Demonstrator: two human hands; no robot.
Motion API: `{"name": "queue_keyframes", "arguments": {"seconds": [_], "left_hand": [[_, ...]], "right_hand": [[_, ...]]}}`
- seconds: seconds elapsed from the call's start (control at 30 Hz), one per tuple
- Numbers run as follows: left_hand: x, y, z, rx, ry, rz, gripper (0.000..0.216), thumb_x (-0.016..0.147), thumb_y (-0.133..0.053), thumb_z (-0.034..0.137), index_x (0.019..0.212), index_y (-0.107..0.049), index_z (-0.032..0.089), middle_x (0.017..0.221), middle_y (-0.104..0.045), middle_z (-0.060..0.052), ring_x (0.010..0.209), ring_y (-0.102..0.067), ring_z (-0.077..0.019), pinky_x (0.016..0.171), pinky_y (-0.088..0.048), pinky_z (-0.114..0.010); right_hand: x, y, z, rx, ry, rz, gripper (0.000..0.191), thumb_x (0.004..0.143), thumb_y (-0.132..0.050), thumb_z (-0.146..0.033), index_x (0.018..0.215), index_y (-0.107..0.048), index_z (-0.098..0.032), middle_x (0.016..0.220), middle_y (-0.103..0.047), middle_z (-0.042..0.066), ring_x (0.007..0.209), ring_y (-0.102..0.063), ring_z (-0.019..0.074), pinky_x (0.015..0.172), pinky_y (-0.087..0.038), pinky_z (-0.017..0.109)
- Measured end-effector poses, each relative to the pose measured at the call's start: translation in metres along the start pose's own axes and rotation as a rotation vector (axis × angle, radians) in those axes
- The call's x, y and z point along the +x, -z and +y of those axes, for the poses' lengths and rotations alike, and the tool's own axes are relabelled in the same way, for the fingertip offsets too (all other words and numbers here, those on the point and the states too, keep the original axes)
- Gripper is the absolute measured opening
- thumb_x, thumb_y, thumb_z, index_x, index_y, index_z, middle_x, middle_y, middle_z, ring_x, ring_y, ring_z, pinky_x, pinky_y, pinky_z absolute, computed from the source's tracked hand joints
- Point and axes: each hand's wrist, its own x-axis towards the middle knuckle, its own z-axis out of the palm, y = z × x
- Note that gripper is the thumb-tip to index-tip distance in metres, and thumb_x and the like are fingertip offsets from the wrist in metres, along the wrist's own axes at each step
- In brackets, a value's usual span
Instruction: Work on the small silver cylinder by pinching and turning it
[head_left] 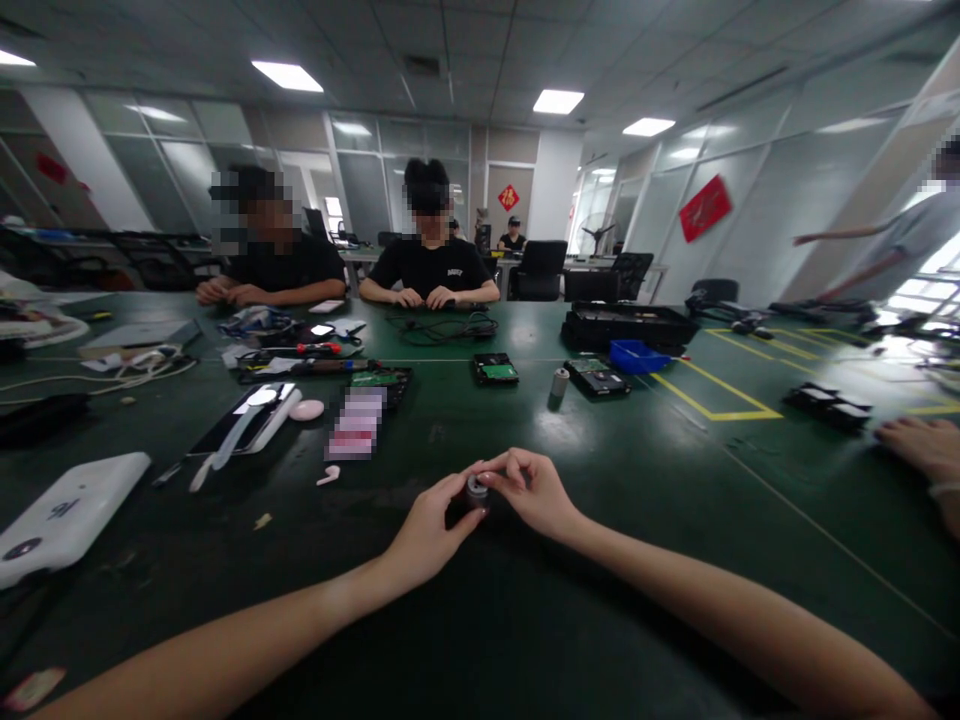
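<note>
Small metal cylinder (477, 493) is right between the wearer's two hands, near side of the green table (427, 430). Taking it as the clock's center, 12 pointing away from the wearer. Looks upright, top end showing.

ok so what are the hands doing?

Left hand (431, 520) comes in from about 8 o'clock and it's grasping the thing, thumb on the near side, fingers round the far side. Right hand (538, 490) is at 3, thumb tip at the top rim, other fingers bent. Honestly can't tell if that one's gripping anything or just touching. Also can't tell if the base is on the table, fingers are in the way.

fair. anything else lying around?

Yep, a second cylinder (559, 383) stands at 1 o'clock, well apart from the hands. A hard drive (496, 369) with a green board lies at 12, and another drive (598, 378) is just beside that second cylinder, with a blue tray (637, 357) by it at about 2. White earbud (328, 475) at 9, phone (358, 423) with a blurred-out screen at 10.

and people?

Someone in a black tee (429, 265) across at 12, plus a co-worker's hand (922, 450) out at 3, way off by the edge.
</note>
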Motion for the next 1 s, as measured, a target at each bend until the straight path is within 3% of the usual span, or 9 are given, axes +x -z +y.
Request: {"name": "queue_keyframes", "arguments": {"seconds": [0.2, 0.43, 0.6, 0.7, 0.83, 0.93, 1.0], "left_hand": [[0.000, 0.000, 0.000, 0.015, 0.005, -0.005, 0.025, 0.081, -0.062, 0.018, 0.107, -0.061, 0.019, 0.100, -0.066, -0.004, 0.092, -0.061, -0.0200, 0.084, -0.049, -0.032], [0.000, -0.001, 0.000, -0.005, 0.020, -0.016, 0.022, 0.082, -0.061, 0.018, 0.104, -0.062, 0.018, 0.100, -0.066, -0.005, 0.094, -0.061, -0.0205, 0.086, -0.048, -0.033], [-0.002, 0.002, 0.003, -0.053, 0.005, 0.055, 0.060, 0.076, -0.062, 0.012, 0.132, -0.044, 0.023, 0.132, -0.052, -0.009, 0.115, -0.054, -0.0233, 0.097, -0.045, -0.039], [-0.003, 0.011, 0.010, -0.028, -0.066, 0.144, 0.070, 0.072, -0.059, 0.006, 0.136, -0.037, 0.023, 0.139, -0.044, -0.010, 0.123, -0.047, -0.0259, 0.099, -0.042, -0.041], [-0.001, 0.023, 0.021, 0.035, -0.113, 0.064, 0.051, 0.079, -0.057, 0.012, 0.128, -0.049, 0.025, 0.137, -0.047, -0.008, 0.127, -0.043, -0.0262, 0.107, -0.034, -0.044], [0.003, 0.026, 0.023, 0.033, -0.089, 0.018, 0.036, 0.082, -0.057, 0.016, 0.116, -0.060, 0.024, 0.136, -0.048, -0.007, 0.124, -0.046, -0.0262, 0.107, -0.034, -0.043], [0.005, 0.026, 0.022, -0.008, -0.075, 0.053, 0.022, 0.082, -0.056, 0.017, 0.102, -0.065, 0.020, 0.127, -0.055, -0.008, 0.114, -0.054, -0.0244, 0.102, -0.039, -0.040]], "right_hand": [[-0.001, -0.006, 0.001, 0.036, 0.006, 0.071, 0.049, 0.079, -0.067, -0.033, 0.055, -0.027, -0.022, 0.082, -0.073, 0.010, 0.085, -0.070, 0.0224, 0.074, -0.055, 0.034], [-0.002, -0.007, 0.000, 0.008, -0.002, 0.036, 0.046, 0.080, -0.066, -0.034, 0.055, -0.029, -0.021, 0.089, -0.072, 0.012, 0.090, -0.069, 0.0237, 0.074, -0.055, 0.034], [-0.008, -0.004, 0.003, -0.045, 0.006, -0.003, 0.028, 0.079, -0.068, -0.030, 0.073, -0.042, -0.020, 0.095, -0.069, 0.008, 0.097, -0.066, 0.0213, 0.085, -0.052, 0.037], [-0.012, -0.002, 0.005, -0.105, 0.015, -0.041, 0.036, 0.072, -0.075, -0.025, 0.096, -0.048, -0.021, 0.111, -0.064, 0.008, 0.107, -0.061, 0.0203, 0.096, -0.047, 0.038], [-0.013, 0.000, 0.006, -0.209, -0.062, -0.148, 0.047, 0.075, -0.072, -0.023, 0.117, -0.051, -0.020, 0.111, -0.063, 0.007, 0.104, -0.061, 0.0197, 0.095, -0.047, 0.038], [-0.012, 0.001, 0.006, -0.272, -0.089, -0.190, 0.037, 0.079, -0.068, -0.025, 0.114, -0.058, -0.019, 0.106, -0.066, 0.006, 0.099, -0.062, 0.0200, 0.092, -0.048, 0.039], [-0.012, 0.001, 0.005, -0.286, -0.096, -0.185, 0.038, 0.078, -0.069, -0.027, 0.114, -0.060, -0.019, 0.108, -0.066, 0.006, 0.099, -0.062, 0.0204, 0.092, -0.047, 0.038]]}}
